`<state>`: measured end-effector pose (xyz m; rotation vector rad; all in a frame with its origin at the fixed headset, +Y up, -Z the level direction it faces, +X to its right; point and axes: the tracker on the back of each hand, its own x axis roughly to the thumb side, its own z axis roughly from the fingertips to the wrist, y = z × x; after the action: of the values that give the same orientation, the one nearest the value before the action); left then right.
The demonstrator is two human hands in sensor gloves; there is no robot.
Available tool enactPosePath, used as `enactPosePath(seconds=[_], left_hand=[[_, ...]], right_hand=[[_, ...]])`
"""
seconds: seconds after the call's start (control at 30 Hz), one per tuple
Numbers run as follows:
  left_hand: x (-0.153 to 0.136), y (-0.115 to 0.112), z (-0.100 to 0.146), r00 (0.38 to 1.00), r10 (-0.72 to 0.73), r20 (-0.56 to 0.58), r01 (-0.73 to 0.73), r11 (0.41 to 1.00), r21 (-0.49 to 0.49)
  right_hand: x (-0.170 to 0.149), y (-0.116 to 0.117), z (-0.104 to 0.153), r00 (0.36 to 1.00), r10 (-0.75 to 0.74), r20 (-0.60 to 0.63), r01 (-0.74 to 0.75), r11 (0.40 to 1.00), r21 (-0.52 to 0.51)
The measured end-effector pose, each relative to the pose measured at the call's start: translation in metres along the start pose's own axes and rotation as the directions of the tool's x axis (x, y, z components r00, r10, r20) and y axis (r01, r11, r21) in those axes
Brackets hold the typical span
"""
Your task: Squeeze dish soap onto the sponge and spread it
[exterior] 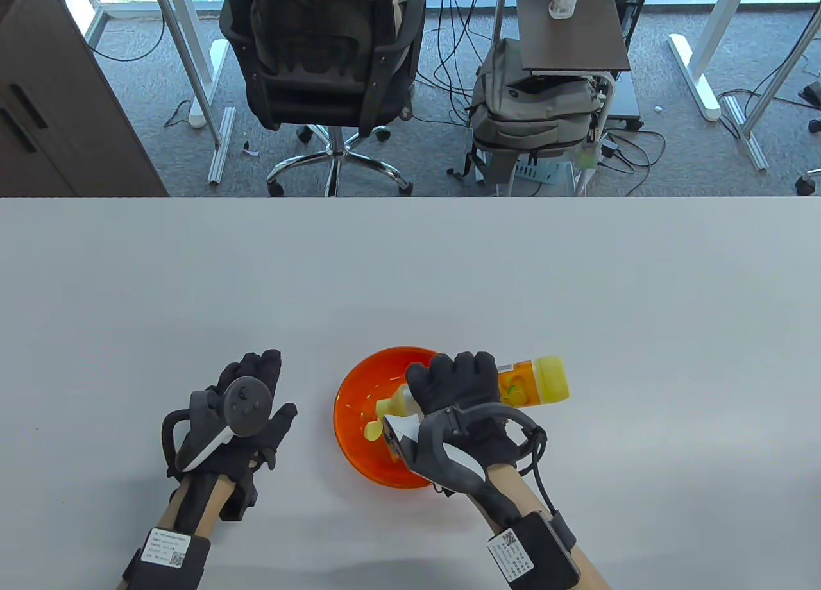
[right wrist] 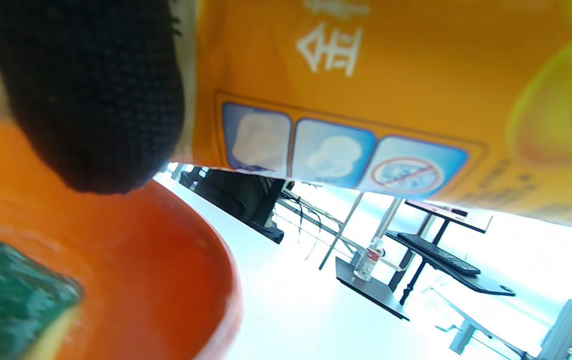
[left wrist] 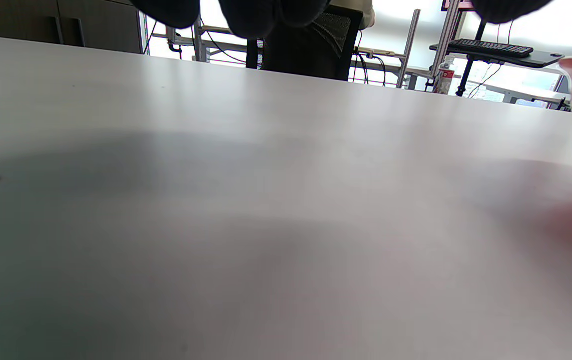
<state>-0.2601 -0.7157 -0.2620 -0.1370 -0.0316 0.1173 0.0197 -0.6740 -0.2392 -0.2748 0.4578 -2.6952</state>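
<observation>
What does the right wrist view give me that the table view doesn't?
Only the right wrist view shows the green-topped sponge lying in the bowl and the bottle's label icons. Only the table view shows the left hand resting on the table, apart from the bowl. Both show the right hand gripping the tilted soap bottle over the orange bowl.

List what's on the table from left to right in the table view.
Left hand in black glove → round orange plastic bowl → right hand in black glove, gripping the tipped orange dish soap bottle → bottle's yellow end.
</observation>
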Motion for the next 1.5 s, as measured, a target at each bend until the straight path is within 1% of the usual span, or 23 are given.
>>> enactPosePath(seconds=[0.07, 0.3, 0.33, 0.6, 0.77, 0.87, 0.93, 1.03, 1.17, 1.23, 1.33, 1.43, 1.5], left_hand=[[0.000, 0.000, 0.000, 1.000, -0.002, 0.000, 0.002, 1.000, -0.001], [0.000, 0.000, 0.000, 1.000, -0.003, 0.001, 0.003, 1.000, -0.005], [0.000, 0.000, 0.000, 1.000, -0.002, 0.001, 0.002, 1.000, -0.005], [0.001, -0.001, 0.000, 1.000, -0.002, 0.002, 0.002, 1.000, -0.008], [0.002, -0.001, 0.000, 1.000, 0.003, 0.008, -0.003, 1.000, -0.010], [0.002, -0.001, 0.000, 1.000, 0.013, 0.011, -0.013, 1.000, -0.011], [0.002, 0.000, 0.000, 1.000, 0.022, 0.009, -0.022, 1.000, -0.007], [0.000, 0.005, 0.001, 0.999, 0.034, 0.007, -0.034, 0.999, 0.006], [-0.001, 0.013, 0.003, 0.995, 0.092, 0.025, -0.093, 0.995, 0.036], [0.002, 0.020, 0.006, 0.984, 0.165, 0.061, -0.168, 0.984, 0.052], [0.013, 0.033, 0.012, 0.955, 0.257, 0.145, -0.269, 0.961, 0.070], [0.029, 0.048, 0.020, 0.931, 0.291, 0.220, -0.318, 0.943, 0.099], [0.041, 0.055, 0.025, 0.914, 0.302, 0.271, -0.339, 0.935, 0.102]], right_hand=[[-0.009, 0.004, -0.002, 1.000, 0.017, -0.019, -0.016, 0.999, 0.042], [-0.036, 0.017, -0.005, 0.993, 0.078, -0.086, -0.068, 0.991, 0.112], [-0.042, 0.019, -0.005, 0.991, 0.084, -0.101, -0.070, 0.988, 0.141], [-0.071, 0.033, -0.006, 0.984, 0.069, -0.161, -0.031, 0.972, 0.231], [-0.083, 0.037, -0.006, 0.984, 0.012, -0.176, 0.040, 0.956, 0.291], [-0.087, 0.039, -0.006, 0.982, -0.056, -0.178, 0.113, 0.939, 0.326], [-0.088, 0.039, -0.006, 0.976, -0.127, -0.179, 0.184, 0.917, 0.353], [-0.087, 0.036, -0.006, 0.965, -0.193, -0.180, 0.245, 0.907, 0.344], [-0.081, 0.026, -0.006, 0.962, -0.225, -0.154, 0.264, 0.909, 0.322], [-0.077, 0.021, -0.005, 0.960, -0.243, -0.141, 0.276, 0.911, 0.308], [-0.074, 0.016, -0.004, 0.950, -0.285, -0.128, 0.311, 0.904, 0.292], [-0.072, 0.013, -0.004, 0.931, -0.343, -0.123, 0.365, 0.886, 0.288], [-0.072, 0.010, -0.004, 0.919, -0.375, -0.125, 0.395, 0.874, 0.283]])
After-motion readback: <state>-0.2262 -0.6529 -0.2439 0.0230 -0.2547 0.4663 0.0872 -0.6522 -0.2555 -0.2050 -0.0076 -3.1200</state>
